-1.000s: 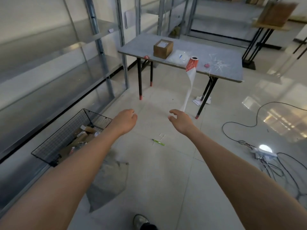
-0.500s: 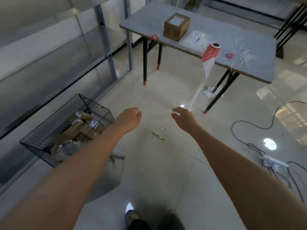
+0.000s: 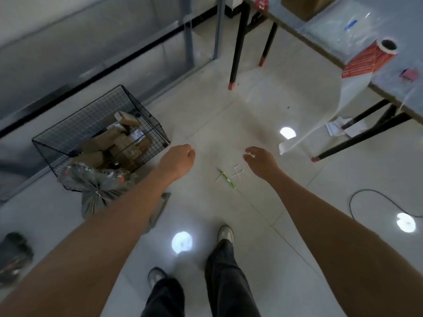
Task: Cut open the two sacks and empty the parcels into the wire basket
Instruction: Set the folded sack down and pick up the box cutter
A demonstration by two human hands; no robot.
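Parcels (image 3: pixel 119 143) of brown cardboard lie heaped in the black wire basket (image 3: pixel 75 113) on the left of my feed, so I judge part of the emptying done. A bulging grey cloth sack (image 3: pixel 98 181) leans against the basket's near side with its neck still tied by a pale string; that one looks uncut and unemptied. Just right of it, half hidden under the forearm, lies a flat grey cloth (image 3: pixel 159 207), likely the other sack already emptied, though I can't be sure.

The left hand (image 3: pixel 178 161) hovers beside the basket's right corner with its fingers loosely curled under, holding nothing I can see. On the floor between the hands lies a slim green cutter (image 3: pixel 227 180) among short white scraps (image 3: pixel 239 173), untouched. The right hand (image 3: pixel 261 161) hangs above those scraps, fingers relaxed and apart, empty. My guess is the cutter needs picking up for the tied neck.

Grey metal shelving (image 3: pixel 91 42) runs along the left wall. The floor (image 3: pixel 229 110) is pale glossy tile with lamp reflections. Top right stands a grey table (image 3: pixel 290 21) on black legs, bearing a brown cardboard box (image 3: pixel 306 5) and a red-and-white label roll (image 3: pixel 370 58) whose strip trails down towards the floor. A black cable (image 3: pixel 375 197) loops at far right.
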